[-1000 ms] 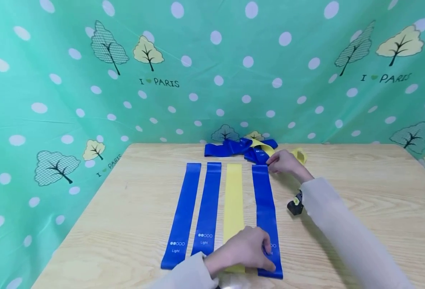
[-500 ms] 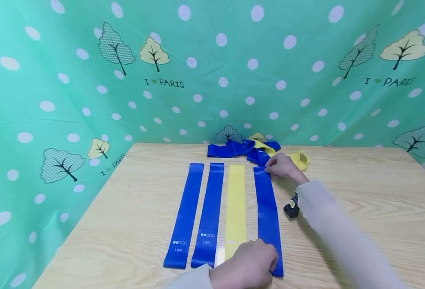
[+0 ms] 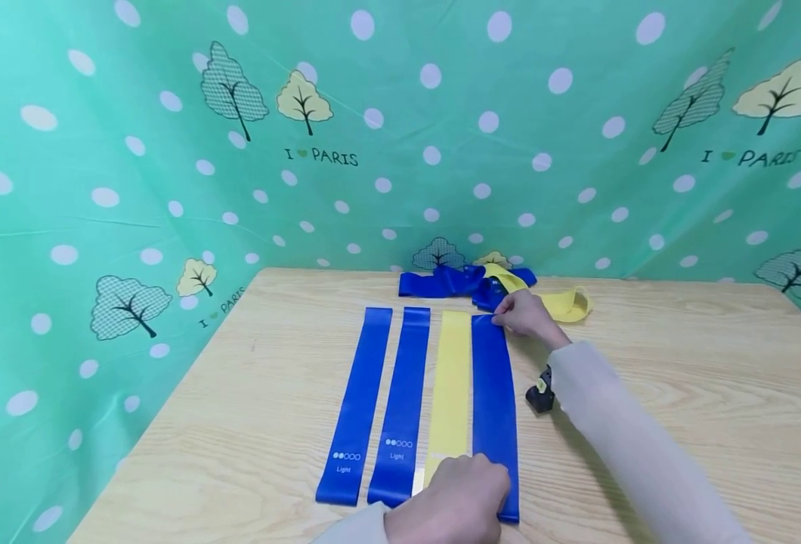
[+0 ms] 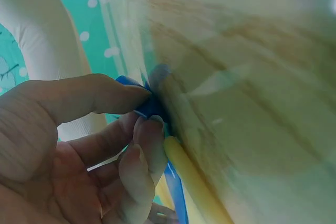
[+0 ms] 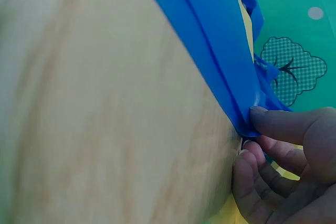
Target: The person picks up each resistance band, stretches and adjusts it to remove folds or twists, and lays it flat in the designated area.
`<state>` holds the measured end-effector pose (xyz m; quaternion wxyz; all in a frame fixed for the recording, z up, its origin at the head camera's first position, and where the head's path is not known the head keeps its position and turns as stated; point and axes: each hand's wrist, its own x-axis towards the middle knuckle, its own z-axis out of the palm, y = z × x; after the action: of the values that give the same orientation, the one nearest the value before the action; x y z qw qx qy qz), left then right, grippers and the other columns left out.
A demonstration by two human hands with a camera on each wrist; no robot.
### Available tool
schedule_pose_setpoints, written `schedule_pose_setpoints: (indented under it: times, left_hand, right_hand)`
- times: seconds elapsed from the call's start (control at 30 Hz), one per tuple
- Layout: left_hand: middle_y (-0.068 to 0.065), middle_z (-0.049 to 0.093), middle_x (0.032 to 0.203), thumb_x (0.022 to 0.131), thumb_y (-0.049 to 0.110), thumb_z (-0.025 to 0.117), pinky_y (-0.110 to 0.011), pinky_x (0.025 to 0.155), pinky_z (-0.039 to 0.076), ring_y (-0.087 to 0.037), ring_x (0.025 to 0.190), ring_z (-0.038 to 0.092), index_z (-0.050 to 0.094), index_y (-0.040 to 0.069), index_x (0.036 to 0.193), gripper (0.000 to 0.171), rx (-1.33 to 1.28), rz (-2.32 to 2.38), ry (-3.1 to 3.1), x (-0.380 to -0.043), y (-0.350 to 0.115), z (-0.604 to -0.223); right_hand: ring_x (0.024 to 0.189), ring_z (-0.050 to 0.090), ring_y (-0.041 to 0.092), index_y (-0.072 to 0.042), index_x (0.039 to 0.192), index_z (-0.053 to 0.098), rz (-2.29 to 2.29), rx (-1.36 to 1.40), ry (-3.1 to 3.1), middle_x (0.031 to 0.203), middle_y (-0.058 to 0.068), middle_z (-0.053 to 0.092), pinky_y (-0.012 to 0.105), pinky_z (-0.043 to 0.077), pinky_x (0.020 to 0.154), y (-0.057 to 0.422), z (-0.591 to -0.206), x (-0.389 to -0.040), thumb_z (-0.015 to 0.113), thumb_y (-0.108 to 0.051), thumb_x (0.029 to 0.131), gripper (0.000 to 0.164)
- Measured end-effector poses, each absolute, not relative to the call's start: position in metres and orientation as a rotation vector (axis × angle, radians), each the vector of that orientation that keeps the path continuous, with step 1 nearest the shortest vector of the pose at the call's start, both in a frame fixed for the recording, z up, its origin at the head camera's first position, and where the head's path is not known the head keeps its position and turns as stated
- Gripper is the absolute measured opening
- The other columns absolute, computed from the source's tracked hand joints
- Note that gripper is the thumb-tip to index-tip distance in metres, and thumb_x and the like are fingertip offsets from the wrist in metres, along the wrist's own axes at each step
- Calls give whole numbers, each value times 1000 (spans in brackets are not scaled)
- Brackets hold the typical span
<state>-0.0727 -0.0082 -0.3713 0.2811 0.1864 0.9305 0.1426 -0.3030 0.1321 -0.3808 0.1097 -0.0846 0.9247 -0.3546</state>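
With both hands I hold the rightmost blue band [image 3: 492, 393] stretched out lengthwise on the surface [image 3: 237, 393], one end near me and one end far. My left hand [image 3: 456, 499] is at the near end, thumb and forefinger pinching the blue edge while the other fingers curl in beside them. My right hand [image 3: 526, 313] is at the far end, thumb on top and fingers beneath, pinching that corner.

Just left of it lies the yellow band [image 3: 449, 378], its near end partly hidden by my left hand; I cannot tell whether the two edges touch. Further left, apart from each other, lie the middle blue band [image 3: 400, 408] and the leftmost blue band [image 3: 354, 408], both flat and marked "Light" near the near end, under a row of small circles.

Beyond the row, at the far edge, a tangled heap of blue and yellow bands [image 3: 444, 281] sits close to the green dotted cloth [image 3: 400, 75]. A yellow loop [image 3: 567, 304] lies on the heap's right, just beyond my right hand. A small black object [image 3: 539, 397] shows beside my right sleeve [image 3: 618, 408].
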Motion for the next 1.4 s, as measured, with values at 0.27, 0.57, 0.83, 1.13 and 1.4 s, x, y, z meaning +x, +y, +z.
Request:
schedule_pose_setpoints:
  times: [0.27, 0.57, 0.83, 1.13, 1.4]
  left_hand:
    - [3, 58, 57, 77, 16, 78, -21, 47, 41, -10, 49, 53, 71, 20, 84, 10, 513, 379, 2508, -73, -3, -371]
    - [2, 52, 47, 79, 15, 75, -22, 40, 33, -11, 42, 50, 68, 18, 70, 12, 510, 423, 2478, -75, -2, -369]
    - [8, 45, 45, 82, 25, 72, -21, 40, 33, -7, 42, 44, 52, 18, 54, 35, 631, 469, 2568, -84, -11, -359]
    - [7, 48, 48, 88, 26, 66, -18, 40, 32, -7, 42, 45, 53, 18, 57, 35, 552, 744, 2502, -104, -21, -349]
    - [0, 58, 59, 91, 17, 61, -20, 44, 37, -12, 49, 52, 62, 9, 69, 24, 395, 1061, 2436, -144, -27, -347]
  right_hand:
    - [58, 54, 11, 2, 97, 65, -1002, -233, 2741, 79, 7, 62, 23, 47, 55, 139, -378, -302, 66, -10, 87, 16]
    - [56, 55, 10, -3, 79, 56, -1013, -182, 2774, 68, 1, 56, 22, 45, 54, 150, -371, -306, 62, -17, 89, 19]
    - [52, 51, 11, 7, 98, 49, -1058, -87, 2810, 68, 5, 53, 23, 41, 52, 151, -372, -310, 58, -10, 88, 22]
    - [62, 49, 15, 5, 96, 61, -1032, -89, 2928, 82, 11, 58, 23, 39, 53, 148, -377, -308, 63, -9, 85, 18]
    - [63, 56, 16, 4, 102, 55, -1256, -97, 2882, 89, 14, 58, 24, 46, 56, 149, -366, -308, 59, -8, 89, 18]
